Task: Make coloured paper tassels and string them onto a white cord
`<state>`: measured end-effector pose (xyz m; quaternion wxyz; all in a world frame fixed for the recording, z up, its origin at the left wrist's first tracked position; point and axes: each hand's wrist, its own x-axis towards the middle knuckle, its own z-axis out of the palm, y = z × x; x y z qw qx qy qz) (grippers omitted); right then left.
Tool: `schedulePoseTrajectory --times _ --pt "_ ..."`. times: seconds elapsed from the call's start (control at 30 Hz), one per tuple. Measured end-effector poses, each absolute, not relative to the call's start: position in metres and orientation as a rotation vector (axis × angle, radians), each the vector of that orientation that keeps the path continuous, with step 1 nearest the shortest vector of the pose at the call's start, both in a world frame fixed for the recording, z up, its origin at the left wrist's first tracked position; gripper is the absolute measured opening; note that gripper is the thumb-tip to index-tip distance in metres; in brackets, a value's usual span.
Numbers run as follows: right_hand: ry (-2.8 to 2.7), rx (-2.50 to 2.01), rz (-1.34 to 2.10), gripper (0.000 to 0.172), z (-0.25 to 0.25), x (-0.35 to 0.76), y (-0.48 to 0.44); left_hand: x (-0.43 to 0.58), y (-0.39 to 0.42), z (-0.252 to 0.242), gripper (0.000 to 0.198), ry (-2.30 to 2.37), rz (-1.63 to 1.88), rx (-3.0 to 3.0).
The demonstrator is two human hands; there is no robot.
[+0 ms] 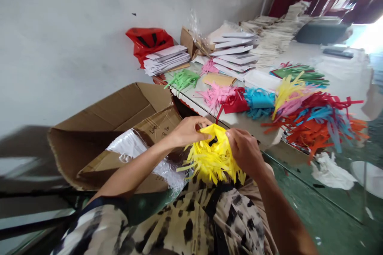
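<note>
My left hand and my right hand both pinch the top of a bunch of yellow fringed paper held up in front of my chest. Its cut strips hang down below my fingers, and a dark gap shows in the folds between my hands. Beyond them, on the table edge, lie a pink fringed paper bunch, a red paper piece and a blue fringed bunch.
An open cardboard box lined with clear plastic stands to my left. The table holds stacked white envelopes, a red plastic bag, green fringed paper and a tangled multicoloured strip pile. White crumpled paper lies on the green floor.
</note>
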<state>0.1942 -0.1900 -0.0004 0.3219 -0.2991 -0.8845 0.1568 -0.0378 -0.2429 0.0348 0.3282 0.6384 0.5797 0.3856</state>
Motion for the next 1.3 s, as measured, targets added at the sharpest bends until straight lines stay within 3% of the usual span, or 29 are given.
schedulePoseTrajectory --times 0.17,0.37,0.47,0.53,0.6,0.77,1.0,1.13,1.3 --pt "-2.340 -0.740 0.181 0.026 -0.006 0.169 -0.204 -0.031 -0.246 0.025 0.040 1.702 0.981 1.900" --pt "-2.222 -0.780 0.219 0.024 -0.005 0.137 -0.200 -0.059 -0.238 0.040 0.049 1.844 0.922 2.090" --pt "-2.208 -0.821 0.359 0.045 0.003 0.119 -0.193 -0.072 -0.235 0.052 0.053 1.936 0.967 2.177" --pt "-2.190 -0.860 0.463 0.052 0.009 0.106 -0.184 -0.078 -0.232 0.061 0.054 1.973 1.056 2.255" --pt "-2.172 -0.861 0.514 0.047 0.016 0.090 -0.169 -0.085 -0.223 0.069 0.056 1.972 1.183 2.317" --pt "-2.165 -0.675 0.398 0.053 0.049 0.046 -0.100 -0.116 -0.177 0.098 0.062 1.974 1.504 2.331" --pt "-2.040 -0.361 0.426 0.054 0.101 -0.023 0.005 -0.163 -0.106 0.120 0.046 1.909 1.906 2.243" --pt "-2.069 -0.355 0.571 0.059 0.069 -0.052 0.051 -0.164 -0.070 0.083 0.033 1.906 2.078 2.081" --pt "-2.272 -0.455 0.758 0.065 -0.002 -0.052 0.088 -0.153 -0.055 0.017 0.029 2.043 1.900 1.721"
